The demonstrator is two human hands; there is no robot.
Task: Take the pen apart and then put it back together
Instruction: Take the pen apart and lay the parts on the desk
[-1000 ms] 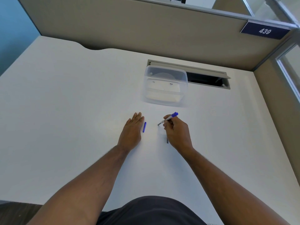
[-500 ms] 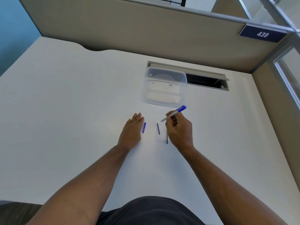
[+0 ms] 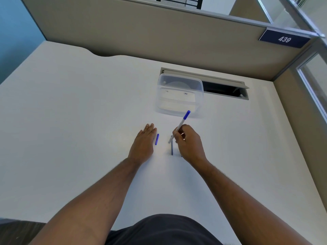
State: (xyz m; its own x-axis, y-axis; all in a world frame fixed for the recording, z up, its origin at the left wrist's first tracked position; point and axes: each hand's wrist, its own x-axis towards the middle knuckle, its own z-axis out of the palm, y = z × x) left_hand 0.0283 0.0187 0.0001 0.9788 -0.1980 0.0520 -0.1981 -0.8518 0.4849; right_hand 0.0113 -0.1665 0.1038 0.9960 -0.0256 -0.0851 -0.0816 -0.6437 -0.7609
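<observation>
A smooth, matte white worktop (image 3: pixel 70 121) fills the view, boxed in at 12 and 3 o'clock by beige fabric cubicle partitions (image 3: pixel 141 36); a dark blue plate reading 439 (image 3: pixel 284 39) hangs at 2 o'clock, and a blue wall shows at 10 o'clock. A rectangular grey cable slot (image 3: pixel 224 85) is cut into the surface, its flap open. Just in front of it sits one translucent plastic container (image 3: pixel 179 96) with rounded corners.

The left hand (image 3: pixel 143 144) lies flat, palm down, fingers together, grasping nothing. Just beside it at 3 o'clock lies one small blue pen cap (image 3: pixel 157 139), a short glossy cylinder. The right hand (image 3: pixel 189 143) pinches the slim white pen barrel (image 3: pixel 179 125), tilted, its blue end up toward 1 o'clock and its lower end near the worktop. Below that end lies one thin dark refill (image 3: pixel 172 150), pointing to 6 o'clock. Another thin dark piece peeks out under the right hand; what it is cannot be told.
</observation>
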